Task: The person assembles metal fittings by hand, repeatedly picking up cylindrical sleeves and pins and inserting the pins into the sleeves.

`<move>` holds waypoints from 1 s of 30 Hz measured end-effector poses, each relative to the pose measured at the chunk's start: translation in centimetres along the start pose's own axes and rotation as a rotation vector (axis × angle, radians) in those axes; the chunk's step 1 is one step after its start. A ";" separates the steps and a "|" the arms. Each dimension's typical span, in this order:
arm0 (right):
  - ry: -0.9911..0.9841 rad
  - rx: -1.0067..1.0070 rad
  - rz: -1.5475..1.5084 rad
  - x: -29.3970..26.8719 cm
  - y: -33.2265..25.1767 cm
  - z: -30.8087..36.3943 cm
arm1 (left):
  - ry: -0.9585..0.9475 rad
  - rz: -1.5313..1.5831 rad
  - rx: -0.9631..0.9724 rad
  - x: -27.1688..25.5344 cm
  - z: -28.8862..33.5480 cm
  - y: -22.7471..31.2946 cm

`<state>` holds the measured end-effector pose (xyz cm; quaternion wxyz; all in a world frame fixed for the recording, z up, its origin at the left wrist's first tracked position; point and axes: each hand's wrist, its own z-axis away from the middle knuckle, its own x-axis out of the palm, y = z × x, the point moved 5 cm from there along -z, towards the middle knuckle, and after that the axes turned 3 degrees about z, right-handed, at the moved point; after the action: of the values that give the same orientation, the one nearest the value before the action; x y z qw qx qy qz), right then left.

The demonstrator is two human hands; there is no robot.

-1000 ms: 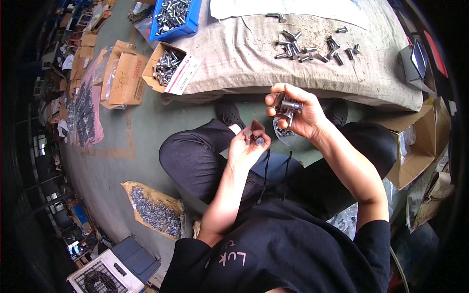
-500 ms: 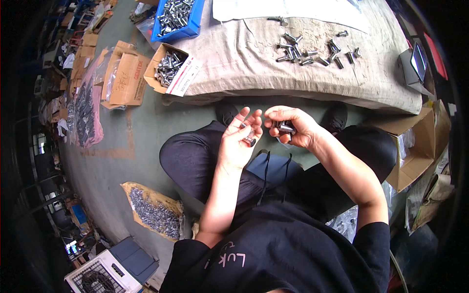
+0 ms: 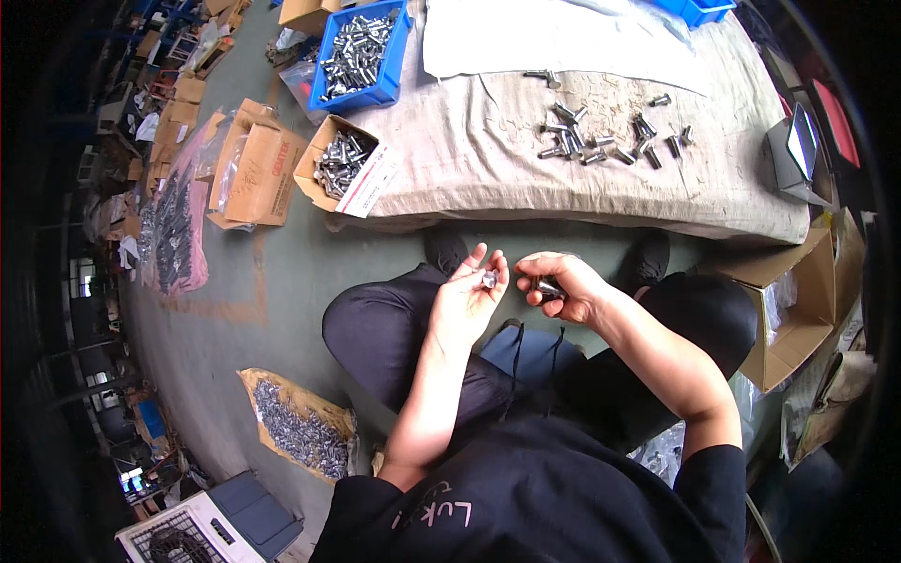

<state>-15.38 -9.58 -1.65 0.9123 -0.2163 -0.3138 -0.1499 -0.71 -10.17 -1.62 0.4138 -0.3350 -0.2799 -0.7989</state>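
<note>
Both hands are raised in front of my lap, close together and apart from the table. In my left hand a shiny metal bolt is pinched between thumb and fingers, with one end turned up toward me. My right hand is curled around several dark, shiny metal bolts; the fingers partly hide them. More bolts lie scattered on the cloth-covered table ahead.
A blue bin and a cardboard box, both full of bolts, sit at the table's left. Another carton stands left of them. Small metal parts lie on a sheet at lower left. An open carton is at right.
The bolt in my left hand has turned from lying across the fingers to pointing its end up at me. The whole view has shifted, so the table and hands appear lower.
</note>
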 end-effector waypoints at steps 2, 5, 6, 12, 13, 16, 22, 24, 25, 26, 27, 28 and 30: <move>-0.011 -0.023 -0.007 0.1 -0.6 0.2 | -0.066 -0.227 0.088 2.3 0.4 0.9; -0.050 -0.113 0.008 0.8 -1.9 0.7 | -0.144 -0.739 0.239 6.2 1.1 2.7; -0.050 -0.150 0.021 1.1 -2.3 0.9 | -0.141 -0.866 0.269 7.2 1.2 3.0; -0.016 -0.415 0.275 2.7 -4.2 2.1 | -0.234 -1.801 0.754 11.7 2.5 3.0; -0.047 -0.537 0.343 3.1 -4.8 2.4 | -0.297 -1.844 0.863 12.1 2.7 2.8; -0.034 -0.724 0.475 3.9 -5.6 2.9 | -0.448 -1.927 1.091 12.7 3.1 2.6; 0.018 -0.814 0.529 4.7 -6.2 3.4 | -0.499 -1.813 1.029 12.5 2.4 2.7; 0.075 -0.802 0.591 4.7 -6.6 3.3 | -0.572 -1.863 0.992 12.8 2.1 2.3; 0.081 -0.738 0.571 4.5 -6.6 3.1 | -0.611 -1.894 0.975 13.0 1.9 2.2; 0.090 -0.673 0.549 4.3 -6.5 2.9 | -0.688 -1.975 0.967 13.3 1.6 2.0; 0.114 -0.588 0.537 4.0 -6.3 2.7 | -0.708 -1.994 0.921 13.5 1.2 2.0; 0.121 -0.682 0.548 4.0 -6.7 2.9 | -0.740 -2.006 0.891 13.7 0.9 1.8; 0.128 -0.616 0.458 3.3 -6.6 2.8 | -0.791 -1.985 0.841 14.3 0.4 1.3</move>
<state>-17.01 -14.39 4.43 0.8321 -0.5349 -0.1402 -0.0427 -5.73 -17.30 9.82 -0.4364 -0.0296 -0.7756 -0.4551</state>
